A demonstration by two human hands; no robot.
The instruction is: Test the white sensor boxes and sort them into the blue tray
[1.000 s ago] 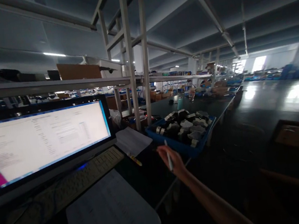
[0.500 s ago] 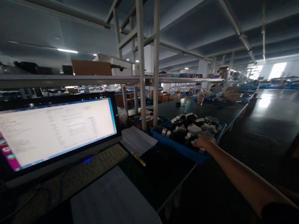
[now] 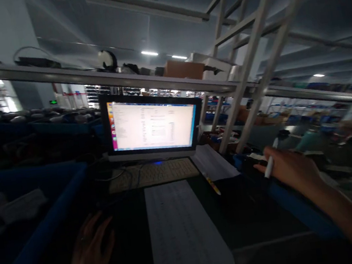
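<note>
My right hand [image 3: 294, 172] grips a slim white pen [image 3: 269, 167], held slanted in front of the right-hand blue bin [image 3: 298, 207]. Dark and grey parts in that bin are blurred. Low on the left, my left hand [image 3: 89, 251] has its fingers spread over the dark table, with nothing seen in it. It is nearest to the left-hand blue bin [image 3: 61, 212], where pale wrapped pieces [image 3: 23, 206] lie. Between my hands is a written paper sheet [image 3: 182, 230]. A yellow-patterned pen [image 3: 213, 185] rests beside another sheet [image 3: 214, 161].
A lit monitor [image 3: 152, 124] stands at the back, with a keyboard [image 3: 158, 173] and cables before it. Above runs a long shelf [image 3: 143, 80] bearing boxes. Slanted metal posts [image 3: 247, 83] rise behind the right-hand bin.
The view has swung left, bringing my left hand and the left-hand bin into sight. My right hand, earlier at the parts in the right-hand bin, is now raised with a white pen.
</note>
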